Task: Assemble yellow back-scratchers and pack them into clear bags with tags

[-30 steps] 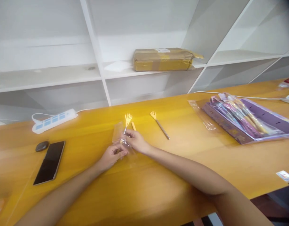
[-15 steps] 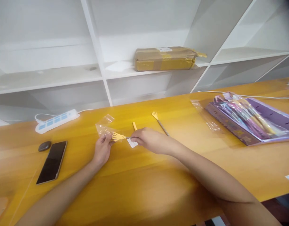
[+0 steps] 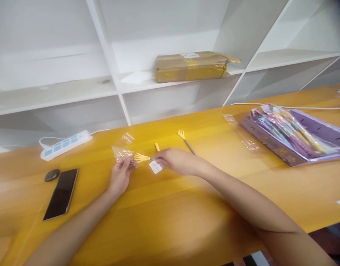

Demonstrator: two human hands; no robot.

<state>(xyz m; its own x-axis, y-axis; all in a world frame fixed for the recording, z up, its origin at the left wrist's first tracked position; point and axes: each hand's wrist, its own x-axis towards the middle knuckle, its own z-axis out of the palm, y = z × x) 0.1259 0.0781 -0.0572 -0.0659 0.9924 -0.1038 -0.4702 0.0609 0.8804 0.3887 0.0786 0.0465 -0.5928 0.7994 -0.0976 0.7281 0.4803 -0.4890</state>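
My left hand [image 3: 120,176] pinches a small clear plastic sleeve [image 3: 122,150] at its lower edge, lifted off the yellow table [image 3: 186,207]. My right hand [image 3: 177,161] is closed round the metal shaft of a little yellow hand-shaped back scratcher [image 3: 141,158], whose claw points left toward the sleeve. A small white tag [image 3: 155,167] hangs below that shaft. A second yellow scratcher [image 3: 187,142] lies on the table just beyond my right hand, with a short yellow stick [image 3: 157,147] beside it.
A black phone [image 3: 60,193] and a dark oval object [image 3: 51,175] lie at the left. A white power strip [image 3: 65,143] sits behind them. A purple box of wrapped items [image 3: 294,136] stands at the right. A brown parcel [image 3: 192,66] rests on the white shelf.
The scratcher came out of the clear sleeve: my right hand drew it to the right while my left kept the sleeve. Over the last half second both hands have hardly moved.
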